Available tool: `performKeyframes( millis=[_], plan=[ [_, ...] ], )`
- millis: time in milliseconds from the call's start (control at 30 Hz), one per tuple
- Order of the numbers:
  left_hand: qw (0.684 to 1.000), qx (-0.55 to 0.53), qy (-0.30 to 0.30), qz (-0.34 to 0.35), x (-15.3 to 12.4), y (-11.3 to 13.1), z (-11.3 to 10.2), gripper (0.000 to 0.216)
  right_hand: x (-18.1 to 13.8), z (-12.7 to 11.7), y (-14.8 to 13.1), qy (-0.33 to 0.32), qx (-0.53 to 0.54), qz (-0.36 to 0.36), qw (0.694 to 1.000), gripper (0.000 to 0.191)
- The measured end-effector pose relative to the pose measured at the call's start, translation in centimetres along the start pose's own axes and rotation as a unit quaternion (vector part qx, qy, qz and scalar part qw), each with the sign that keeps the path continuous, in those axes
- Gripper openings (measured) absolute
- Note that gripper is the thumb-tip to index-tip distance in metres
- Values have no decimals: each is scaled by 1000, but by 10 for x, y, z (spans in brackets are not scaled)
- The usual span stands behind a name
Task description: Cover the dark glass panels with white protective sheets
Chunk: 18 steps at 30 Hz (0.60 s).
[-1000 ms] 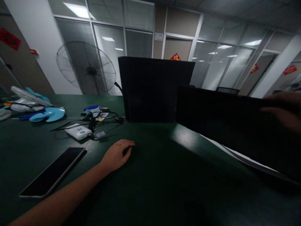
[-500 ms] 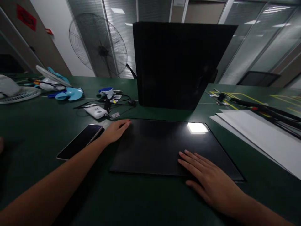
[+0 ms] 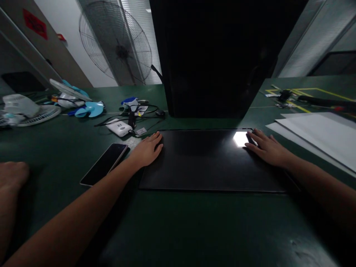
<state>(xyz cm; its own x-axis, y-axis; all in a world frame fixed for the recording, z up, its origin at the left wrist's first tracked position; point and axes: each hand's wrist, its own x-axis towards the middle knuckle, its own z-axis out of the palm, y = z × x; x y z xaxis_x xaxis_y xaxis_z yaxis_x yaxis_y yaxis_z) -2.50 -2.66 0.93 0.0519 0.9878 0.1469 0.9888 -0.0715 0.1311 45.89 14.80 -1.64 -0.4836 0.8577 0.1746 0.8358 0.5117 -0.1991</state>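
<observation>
A flat black glossy panel (image 3: pixel 205 159) lies on the green table (image 3: pixel 178 222) in front of me. My left hand (image 3: pixel 147 150) rests open at the panel's far left corner, fingers stretched along its edge. My right hand (image 3: pixel 267 148) lies open on the far right corner, next to a bright light reflection. Behind the panel stands a tall black upright stack (image 3: pixel 219 55). A dark phone (image 3: pixel 104 168) lies just left of my left hand.
White sheets (image 3: pixel 319 133) lie at the right. A white power bank with cables (image 3: pixel 121 128), blue fan blades (image 3: pixel 90 109) and a fan grille (image 3: pixel 39 113) sit at the back left. A standing fan (image 3: pixel 119 48) is behind. Another person's arm (image 3: pixel 9 185) enters at the left edge.
The black panel was carried in from the right and laid flat on the table. My right hand slid from its near edge to its far right corner. The view tilted down.
</observation>
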Motion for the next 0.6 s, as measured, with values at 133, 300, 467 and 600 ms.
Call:
performKeyframes(
  millis=[133,300,467,600],
  plan=[
    [998,53,6,-43,1,8,-1,64,-7,4,-4,-20,19,44,999,85],
    [986,114,60,-105,-9,23,-9,58,-17,-13,-24,3,66,130,989,92],
    [986,77,22,-149,-11,30,-7,55,-17,-22,-28,34,205,214,954,75],
    [984,39,23,-174,-6,31,-7,54,-13,-28,-21,89,370,258,888,67]
  ],
)
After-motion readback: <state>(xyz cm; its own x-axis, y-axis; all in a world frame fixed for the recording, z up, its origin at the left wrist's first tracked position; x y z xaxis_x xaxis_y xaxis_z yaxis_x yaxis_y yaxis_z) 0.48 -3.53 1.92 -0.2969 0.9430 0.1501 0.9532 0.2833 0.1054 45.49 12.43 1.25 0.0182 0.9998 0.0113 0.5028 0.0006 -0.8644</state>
